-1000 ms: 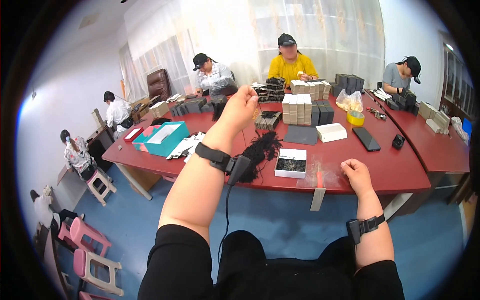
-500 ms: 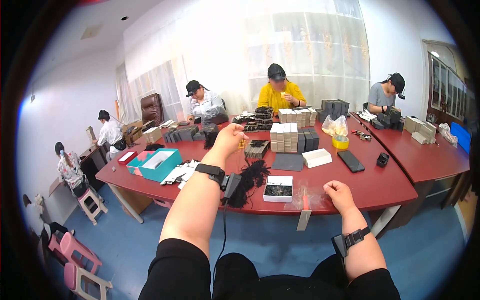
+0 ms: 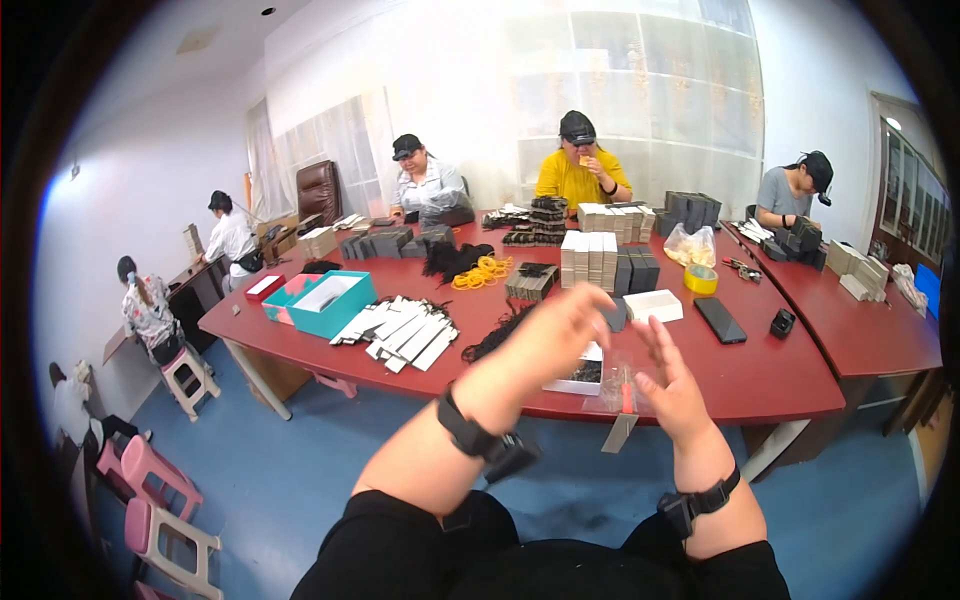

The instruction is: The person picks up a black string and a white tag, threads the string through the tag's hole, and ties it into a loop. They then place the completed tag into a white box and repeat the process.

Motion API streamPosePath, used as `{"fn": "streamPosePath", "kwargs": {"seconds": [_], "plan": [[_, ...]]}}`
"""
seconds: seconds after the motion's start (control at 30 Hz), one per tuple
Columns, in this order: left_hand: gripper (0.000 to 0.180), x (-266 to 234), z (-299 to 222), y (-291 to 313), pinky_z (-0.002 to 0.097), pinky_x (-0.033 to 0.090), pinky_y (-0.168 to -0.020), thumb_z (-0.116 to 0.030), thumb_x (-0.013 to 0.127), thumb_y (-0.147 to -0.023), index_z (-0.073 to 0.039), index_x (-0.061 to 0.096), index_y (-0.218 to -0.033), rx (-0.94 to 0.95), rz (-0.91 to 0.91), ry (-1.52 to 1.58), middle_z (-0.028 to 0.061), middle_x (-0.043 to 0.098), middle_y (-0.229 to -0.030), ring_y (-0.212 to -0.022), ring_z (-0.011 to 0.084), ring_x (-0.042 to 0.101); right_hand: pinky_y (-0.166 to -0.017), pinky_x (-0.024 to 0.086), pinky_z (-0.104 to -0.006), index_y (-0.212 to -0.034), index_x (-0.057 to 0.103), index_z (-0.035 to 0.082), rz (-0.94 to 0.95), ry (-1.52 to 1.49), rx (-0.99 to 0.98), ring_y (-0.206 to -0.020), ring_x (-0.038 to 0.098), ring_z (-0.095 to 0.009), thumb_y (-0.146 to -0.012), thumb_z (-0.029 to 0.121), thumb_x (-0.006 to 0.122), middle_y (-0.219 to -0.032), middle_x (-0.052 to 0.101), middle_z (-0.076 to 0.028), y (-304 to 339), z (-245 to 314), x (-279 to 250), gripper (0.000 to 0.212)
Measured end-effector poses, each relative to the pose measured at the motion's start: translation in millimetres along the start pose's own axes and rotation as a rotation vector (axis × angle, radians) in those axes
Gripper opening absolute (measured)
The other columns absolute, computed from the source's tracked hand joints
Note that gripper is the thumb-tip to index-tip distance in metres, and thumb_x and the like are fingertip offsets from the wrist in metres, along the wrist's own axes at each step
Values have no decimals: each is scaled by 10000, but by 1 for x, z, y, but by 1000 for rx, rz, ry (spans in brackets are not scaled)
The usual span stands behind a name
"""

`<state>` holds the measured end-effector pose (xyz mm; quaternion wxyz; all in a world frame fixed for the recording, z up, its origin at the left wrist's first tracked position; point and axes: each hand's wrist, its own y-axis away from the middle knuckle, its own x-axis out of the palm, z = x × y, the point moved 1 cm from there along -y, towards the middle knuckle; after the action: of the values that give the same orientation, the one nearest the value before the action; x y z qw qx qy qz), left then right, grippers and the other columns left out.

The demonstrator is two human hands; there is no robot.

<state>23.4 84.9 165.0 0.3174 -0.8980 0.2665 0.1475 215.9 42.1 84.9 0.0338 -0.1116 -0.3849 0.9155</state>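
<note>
A long red desk (image 3: 770, 372) fills the middle of the room. Across it sits a worker in a yellow top (image 3: 562, 180), one hand raised to the mouth. Stacks of pale blocks (image 3: 588, 262) stand toward the middle. On the left, an open teal box (image 3: 345, 309) sits just beside a loose heap of white strips (image 3: 412, 335). On this side, the left hand (image 3: 575, 322) is blurred over the desk, fingers loosely bent; I cannot tell whether it pinches anything. The right hand (image 3: 672, 392) is spread, fingers up and thumb apart, facing the left one, and I see nothing in it. Left of the left hand lies a bundle of black threads (image 3: 492, 342). Partly behind the left hand, near the desk's front edge, is a small white box (image 3: 575, 388) with dark bits inside. Smallest, a red piece (image 3: 628, 394) stands at that edge, near the right thumb.
</note>
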Motion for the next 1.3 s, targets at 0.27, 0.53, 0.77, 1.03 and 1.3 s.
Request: {"fn": "streamPosePath", "kwargs": {"seconds": [0.27,0.53,0.77,1.03,1.3], "plan": [[121,49,29,76,334,462,-704,-89,463,-915,-22,446,-1015,-6,139,-53,120,596,-795,-755,242,593,-526,340,-187,-951,586,37,400,-278,580,-596,415,-32,-930,193,542,-676,478,61,46,10,17,163],[165,39,81,115,221,397,-610,-161,486,-951,-20,569,-932,-194,100,147,-31,510,-729,-661,38,423,-476,303,-192,-799,600,24,171,-310,551,-516,378,-40,-931,222,528,-585,454,48,76,-14,-33,249],[165,49,67,110,272,438,-774,-135,550,-915,-16,578,-1027,-17,18,97,35,583,-931,-860,103,524,-590,420,-246,-817,631,1,435,-23,477,-633,502,-82,-884,129,559,-668,575,-8,77,-3,-6,162],[233,89,97,117,216,374,-621,-204,433,-979,-29,476,-1125,-315,333,626,-31,454,-801,-687,44,398,-568,437,-246,-827,661,5,334,142,450,-604,526,-78,-829,130,637,-649,604,-34,75,6,1,127],[168,62,78,113,265,400,-571,-182,569,-906,-23,562,-850,-334,49,44,7,508,-665,-622,92,448,-568,436,-247,-814,665,1,345,130,561,-626,532,-89,-812,112,642,-670,610,-42,82,-3,-20,114]]}}
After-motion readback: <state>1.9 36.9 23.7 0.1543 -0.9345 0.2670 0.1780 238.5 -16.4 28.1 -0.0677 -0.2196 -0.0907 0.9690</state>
